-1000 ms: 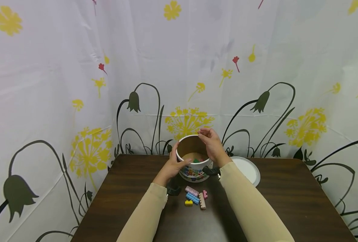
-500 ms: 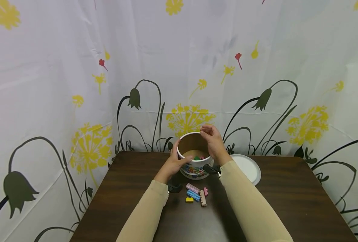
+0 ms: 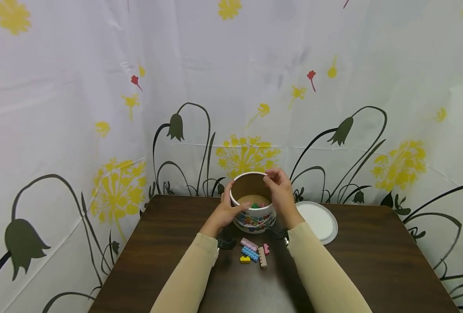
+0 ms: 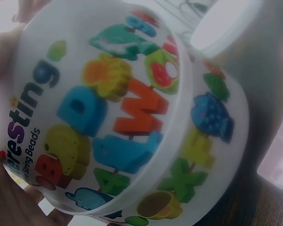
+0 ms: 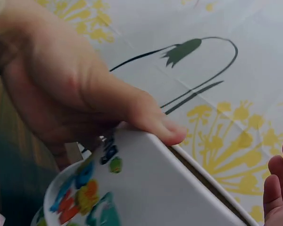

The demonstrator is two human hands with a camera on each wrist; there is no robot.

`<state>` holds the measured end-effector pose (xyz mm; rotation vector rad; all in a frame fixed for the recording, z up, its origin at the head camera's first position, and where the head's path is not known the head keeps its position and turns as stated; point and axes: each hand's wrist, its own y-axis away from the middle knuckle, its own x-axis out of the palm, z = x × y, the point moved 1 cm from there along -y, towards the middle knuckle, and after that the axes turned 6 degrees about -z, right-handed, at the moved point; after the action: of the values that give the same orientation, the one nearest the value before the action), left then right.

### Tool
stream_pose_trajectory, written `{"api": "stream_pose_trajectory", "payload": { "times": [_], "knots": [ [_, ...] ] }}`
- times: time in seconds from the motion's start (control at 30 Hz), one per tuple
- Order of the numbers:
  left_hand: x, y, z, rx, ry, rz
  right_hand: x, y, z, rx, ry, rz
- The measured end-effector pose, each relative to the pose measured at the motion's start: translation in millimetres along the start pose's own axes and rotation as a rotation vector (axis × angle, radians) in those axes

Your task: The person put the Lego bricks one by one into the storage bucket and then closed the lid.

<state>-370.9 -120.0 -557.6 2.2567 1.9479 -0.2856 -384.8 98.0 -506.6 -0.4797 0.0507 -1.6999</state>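
Observation:
A white tub (image 3: 251,213) with colourful printed letters and animals leans with its mouth toward me. My left hand (image 3: 225,211) grips its left side, thumb over the near rim. At the right rim, my right hand (image 3: 281,191) holds the tub; in the right wrist view its thumb (image 5: 165,129) lies on the edge while the other fingers are mostly hidden. A green piece (image 3: 254,206) and a little pink show inside. Before the tub lie toy bricks: lilac (image 3: 249,244), blue (image 3: 250,253), yellow (image 3: 245,260), peach (image 3: 262,257) and pink (image 3: 266,248).
To the right of the tub, a round white lid (image 3: 321,224) lies on the dark wooden table (image 3: 372,261). Behind the table's far edge hangs a white curtain (image 3: 200,65) printed with flowers.
My right hand has shifted slightly down and right along the rim, its fingers now lower at the tub's side. The left hand keeps its grip, and the bricks lie as before.

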Motion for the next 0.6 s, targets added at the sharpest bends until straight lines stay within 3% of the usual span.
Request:
{"api": "stream_pose_trajectory", "payload": {
  "times": [0.27, 0.5, 0.6],
  "knots": [
    [1.2, -0.7, 2.0, 0.016, 0.009, 0.006, -29, 45, -3, 0.007, 0.17, -0.001],
    [0.0, -0.3, 1.9, 0.012, 0.027, 0.003, -59, 84, -13, 0.055, 0.072, -0.046],
    [-0.5, 0.8, 1.8, 0.008, 0.024, -0.002, -65, 100, -14, 0.071, 0.084, -0.035]
  ]
}}
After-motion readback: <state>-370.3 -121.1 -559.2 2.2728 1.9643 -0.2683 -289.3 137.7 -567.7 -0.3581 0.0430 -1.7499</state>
